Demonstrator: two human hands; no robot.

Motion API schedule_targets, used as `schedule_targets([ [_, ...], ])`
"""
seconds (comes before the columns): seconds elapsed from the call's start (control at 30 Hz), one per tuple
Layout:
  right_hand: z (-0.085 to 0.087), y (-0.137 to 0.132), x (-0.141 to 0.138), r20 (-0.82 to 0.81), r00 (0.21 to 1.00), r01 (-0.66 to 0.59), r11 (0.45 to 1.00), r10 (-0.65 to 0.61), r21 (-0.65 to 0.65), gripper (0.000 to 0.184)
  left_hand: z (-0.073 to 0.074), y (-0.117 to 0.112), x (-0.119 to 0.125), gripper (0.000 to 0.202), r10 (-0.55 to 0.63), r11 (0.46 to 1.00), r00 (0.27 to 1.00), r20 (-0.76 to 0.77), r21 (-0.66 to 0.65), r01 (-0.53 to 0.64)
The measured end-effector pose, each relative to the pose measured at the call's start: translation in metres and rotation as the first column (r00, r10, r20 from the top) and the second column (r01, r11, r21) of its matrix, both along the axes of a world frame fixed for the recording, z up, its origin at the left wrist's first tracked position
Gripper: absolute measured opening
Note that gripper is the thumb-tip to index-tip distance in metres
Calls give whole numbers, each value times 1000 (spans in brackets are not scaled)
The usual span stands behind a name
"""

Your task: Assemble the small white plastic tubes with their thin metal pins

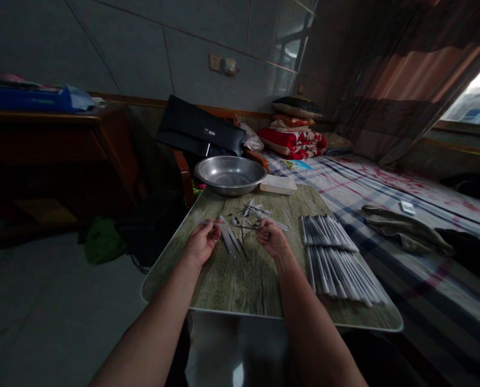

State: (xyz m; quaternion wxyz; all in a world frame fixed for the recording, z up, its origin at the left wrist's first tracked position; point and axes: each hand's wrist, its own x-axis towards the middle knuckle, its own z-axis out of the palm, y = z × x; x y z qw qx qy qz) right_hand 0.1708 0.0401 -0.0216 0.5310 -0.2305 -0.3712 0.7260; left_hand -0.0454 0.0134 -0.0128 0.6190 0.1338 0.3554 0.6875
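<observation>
The table (pixel 240 279) is grey-green with brown wood lines and a pale edge. The sticks (pixel 336 252) on it are white and grey. At the far end of the table sits a shiny silver bowl (pixel 230 174), with a white box (pixel 278 184) beside it. Behind the table are a black bag (pixel 199 129) and red and white blankets (pixel 292 141). Right of the table, the sheet (pixel 369 188) has blue, white and pink stripes. Left of the table lies a green bundle (pixel 102 241).

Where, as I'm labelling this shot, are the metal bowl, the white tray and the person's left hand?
Metal bowl (pixel 223 189): head view, on its front outer wall.
White tray (pixel 278 189): head view, on its near side wall.
Left hand (pixel 201 242): head view, on the middle of its back.
</observation>
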Motion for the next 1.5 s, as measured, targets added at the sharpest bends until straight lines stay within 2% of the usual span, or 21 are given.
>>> schedule_targets([
  [0.4, -1, 0, -4, -6, 1000, -9, 1000, 9, -10, 10, -5, 1, 1, 10, -30, 999, 998, -60, 14, 31],
  [0.6, 3, -7, -13, -49, 994, -94, 995, 95, 11, 16, -2, -3, 4, 14, 1, 1000, 992, -129, 0, -1],
  [0.77, 8, -15, -23, -40, 987, -158, 987, 157, -18, 22, 0, -6, 16, 9, -127, 991, 991, -49, -58, 124],
  [0.87, 8, -17, -27, -21, 992, -127, 992, 127, -5, 24, 4, -8, 23, 8, -193, 973, 981, 28, -126, 195],
  [1.03, 4, -13, -31, 104, 992, -80, 996, 75, 38, 26, 9, -10, 28, 12, -221, 959, 972, 78, -167, 231],
  [1.1, 2, -8, -28, 172, 984, 27, 997, -40, 75, 26, 9, -9, 26, 13, -214, 953, 970, 116, -194, 233],
  [1.13, 1, -5, -25, 215, 965, 131, 986, -150, 100, 26, 9, -8, 25, 14, -207, 951, 968, 141, -205, 233],
  [1.17, 0, -1, -20, 273, 919, 255, 957, -285, 140, 24, 10, -7, 23, 15, -196, 950, 966, 171, -211, 230],
  [1.2, -2, 3, -15, 343, 835, 380, 902, -430, 206, 23, 10, -7, 21, 17, -185, 950, 962, 203, -213, 227],
  [1.23, -4, 7, -9, 417, 711, 479, 825, -565, 300, 20, 10, -6, 20, 18, -172, 952, 957, 233, -211, 222],
  [1.27, -7, 10, -4, 487, 561, 527, 743, -669, 413, 18, 11, -6, 18, 18, -159, 954, 953, 258, -208, 216],
  [1.3, -9, 13, 0, 546, 406, 513, 677, -733, 527, 17, 11, -5, 17, 19, -149, 956, 950, 275, -207, 210],
  [1.33, -13, 16, 3, 593, 266, 448, 642, -760, 622, 18, 11, -5, 17, 19, -143, 956, 948, 284, -207, 206],
  [1.37, -16, 18, 4, 635, 148, 355, 640, -759, 682, 21, 12, -5, 17, 20, -137, 957, 949, 285, -209, 201],
  [1.4, -18, 19, 4, 673, 50, 256, 661, -738, 705, 25, 12, -5, 17, 20, -134, 958, 951, 279, -209, 197],
  [1.5, -22, 21, -3, 768, -156, 57, 770, -622, 635, 33, 11, -5, 19, 19, -139, 959, 960, 244, -207, 192],
])
